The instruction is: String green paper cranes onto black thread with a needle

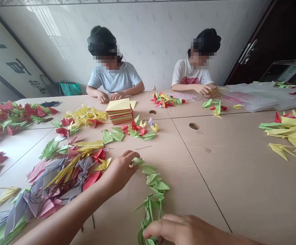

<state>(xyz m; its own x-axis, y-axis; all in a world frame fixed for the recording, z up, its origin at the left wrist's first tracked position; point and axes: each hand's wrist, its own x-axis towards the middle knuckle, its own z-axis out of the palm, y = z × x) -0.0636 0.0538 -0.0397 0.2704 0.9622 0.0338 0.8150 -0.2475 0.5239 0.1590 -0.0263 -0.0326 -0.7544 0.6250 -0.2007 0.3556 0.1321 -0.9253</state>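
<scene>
A string of green folded paper cranes (pixel 156 185) runs down the table in front of me. At its far end my left hand (pixel 121 170) has its fingers closed on a green crane. My right hand (pixel 175 229) is curled over the near end, its fingers round the lowest green cranes, partly cut off by the bottom edge. To the left of my left hand, a large heap of purple, pink, yellow and red paper cranes (pixel 71 173) on dark threads lies partly behind my forearm.
A stack of coloured square paper (pixel 119 112) stands across the table. Beside it are yellow cranes (pixel 86 115) and a ring of mixed cranes (pixel 140 131). More cranes (pixel 290 129) lie at right. Two co-workers sit opposite. The tabletop (pixel 244 177) has round holes (pixel 194 126).
</scene>
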